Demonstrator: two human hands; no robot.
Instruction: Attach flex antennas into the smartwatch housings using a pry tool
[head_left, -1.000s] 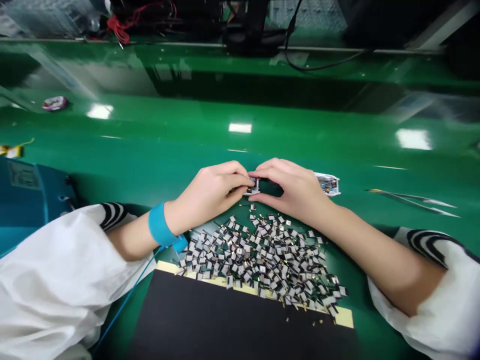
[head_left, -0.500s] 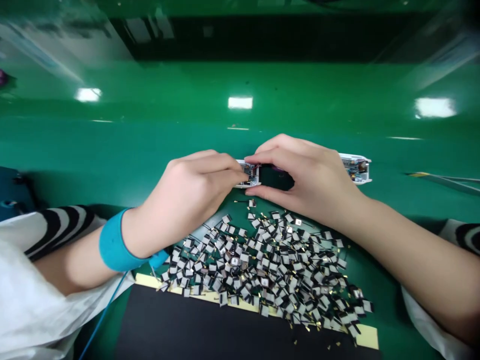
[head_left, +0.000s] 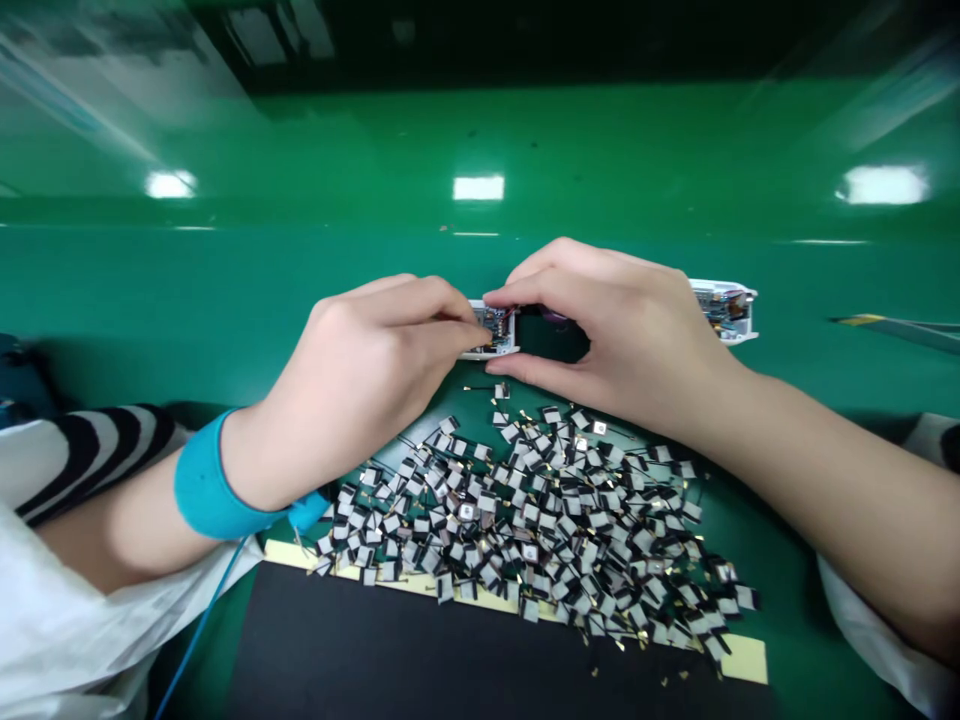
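A white casing with circuitry inside (head_left: 496, 326) lies between my hands. My left hand (head_left: 375, 350) has its fingers pinched together over the casing's left part; whatever lies between the fingertips is hidden. My right hand (head_left: 615, 320) grips the casing's right end, thumb at the near edge and index finger at the far edge, with a dark gap inside the curve of the hand. Another white casing (head_left: 731, 310) with electronics lies just right of my right hand, partly covered by it. Below the hands spreads a pile of small grey-and-black parts with thin leads (head_left: 525, 510).
A black sheet (head_left: 375, 650) with a yellow edge strip (head_left: 746, 660) lies under the near side of the pile. Tweezers (head_left: 892, 330) rest at the right. A blue wristband (head_left: 217, 480) with a cord circles my left wrist. A dark blue object (head_left: 22, 380) stands at the far left.
The view has shifted slightly, so hands and casings appear a little higher. My left fingers have drawn back slightly, showing more of the circuitry. Both hands otherwise keep their pose.
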